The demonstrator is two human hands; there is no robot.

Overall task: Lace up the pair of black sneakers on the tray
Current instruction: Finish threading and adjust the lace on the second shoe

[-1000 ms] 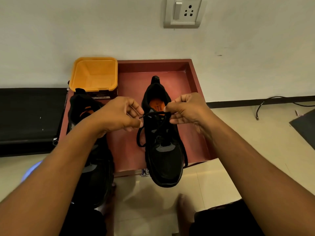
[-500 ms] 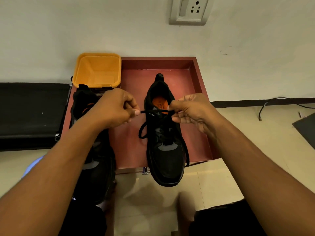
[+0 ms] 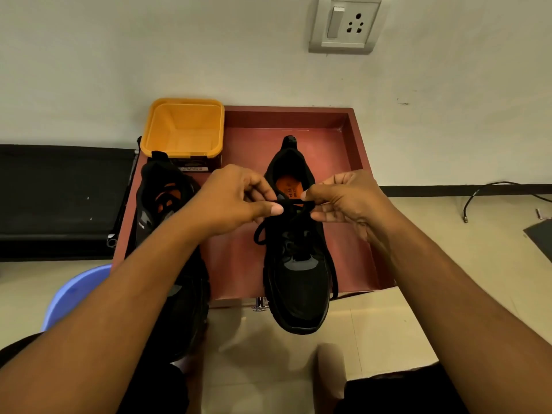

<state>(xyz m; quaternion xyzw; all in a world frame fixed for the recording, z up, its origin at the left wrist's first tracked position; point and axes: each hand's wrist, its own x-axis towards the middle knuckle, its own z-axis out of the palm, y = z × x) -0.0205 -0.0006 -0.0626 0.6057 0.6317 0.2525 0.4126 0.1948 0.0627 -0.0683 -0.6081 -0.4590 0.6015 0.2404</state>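
Pinching a black lace (image 3: 293,202) between them, the left hand (image 3: 236,198) and right hand (image 3: 343,201) meet at frame centre, each with fingers curled on the lace, just above the tongue of one sneaker (image 3: 298,282). That sneaker lies on the red tray (image 3: 354,138), its toe overhanging the tray's lower edge. A lace loop hangs at its left side. The other sneaker (image 3: 165,201) lies along the tray's left side, partly hidden by the left forearm. A yellow tub (image 3: 183,127) sits at the tray's upper-left corner.
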